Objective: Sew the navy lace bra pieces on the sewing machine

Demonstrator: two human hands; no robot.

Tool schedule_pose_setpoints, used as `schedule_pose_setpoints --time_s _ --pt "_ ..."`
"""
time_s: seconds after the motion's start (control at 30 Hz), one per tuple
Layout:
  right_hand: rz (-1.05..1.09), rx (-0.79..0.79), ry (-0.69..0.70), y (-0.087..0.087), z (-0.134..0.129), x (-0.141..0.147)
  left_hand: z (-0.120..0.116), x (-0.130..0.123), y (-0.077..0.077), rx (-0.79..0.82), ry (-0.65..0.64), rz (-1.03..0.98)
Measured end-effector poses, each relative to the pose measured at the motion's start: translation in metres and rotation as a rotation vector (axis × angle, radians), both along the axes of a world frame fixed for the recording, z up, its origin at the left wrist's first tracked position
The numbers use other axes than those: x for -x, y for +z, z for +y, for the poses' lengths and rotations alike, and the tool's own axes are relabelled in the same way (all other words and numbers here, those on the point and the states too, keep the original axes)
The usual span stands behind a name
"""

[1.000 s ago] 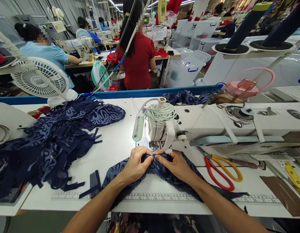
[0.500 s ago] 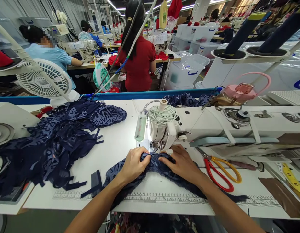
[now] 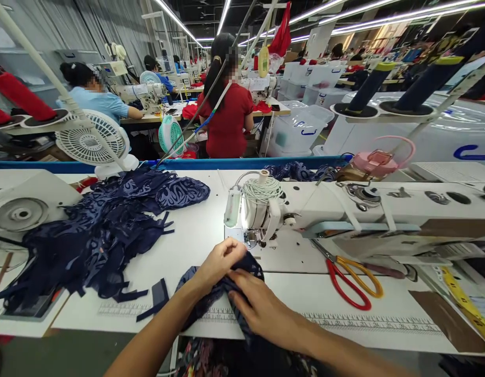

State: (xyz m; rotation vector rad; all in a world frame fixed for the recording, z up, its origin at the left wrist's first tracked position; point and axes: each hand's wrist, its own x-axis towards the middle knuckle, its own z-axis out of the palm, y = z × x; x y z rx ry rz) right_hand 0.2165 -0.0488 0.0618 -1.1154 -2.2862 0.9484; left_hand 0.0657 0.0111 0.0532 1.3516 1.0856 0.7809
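Observation:
A navy patterned fabric piece [image 3: 253,266] is bunched between my hands, just in front of the sewing machine's needle area [image 3: 250,238]. My left hand [image 3: 222,263] is closed on its upper edge, thumb and fingers pinched together. Close below it, my right hand [image 3: 262,306] grips the fabric, its fingers reaching toward my left hand. Part of the fabric hangs over the table's front edge, and another part lies under my left forearm. The white sewing machine [image 3: 305,201] has a coil of pale cord on its head and a lit lamp [image 3: 232,207] beside it.
Navy garment pieces [image 3: 105,225] are heaped on the left. Scissors [image 3: 350,277] with red and yellow handles lie right of my hands. A printed ruler [image 3: 368,323] runs along the front edge. A white fan [image 3: 93,139] stands behind the heap. Co-workers sit beyond.
The fabric has come away from the needle area toward me and is now folded. My right hand has moved left and down, close to my left hand. The head view has tilted up.

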Motion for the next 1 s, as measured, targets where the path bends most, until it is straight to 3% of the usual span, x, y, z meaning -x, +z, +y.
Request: schedule_pose_setpoints --time_s 0.07,0.13,0.23,0.3,0.37,0.57,0.67,0.8,0.9,1.0 --pt "0.041 0.038 0.089 0.005 0.002 -0.001 -0.004 0.005 -0.001 0.007 -0.015 -0.018" --pt "0.102 0.041 0.069 0.012 0.006 -0.008 -0.007 0.009 -0.004 0.017 -0.018 -0.056" --pt "0.158 -0.063 -0.214 0.015 0.017 -0.021 -0.011 0.011 -0.004 0.011 -0.035 -0.095" --pt "0.153 -0.060 -0.318 0.011 0.024 -0.028 -0.013 0.009 -0.003 -0.004 -0.076 -0.092" --pt "0.183 0.037 -0.324 0.004 0.029 -0.031 -0.016 0.006 0.000 -0.026 -0.102 -0.070" --pt "0.455 0.377 -0.307 -0.009 0.030 -0.035 -0.024 -0.001 0.003 -0.163 -0.008 0.056" --pt "0.499 0.411 -0.319 -0.012 0.027 -0.036 -0.026 -0.002 0.004 -0.110 -0.050 0.043" --pt "0.474 0.391 -0.319 -0.014 0.025 -0.038 -0.029 -0.005 0.003 -0.081 -0.009 0.076" --pt "0.417 0.338 -0.310 -0.015 0.026 -0.038 -0.030 -0.007 0.001 -0.153 0.000 0.226" --pt "0.247 0.259 -0.308 -0.021 0.035 -0.036 -0.023 -0.010 -0.004 -0.397 -0.017 0.625"
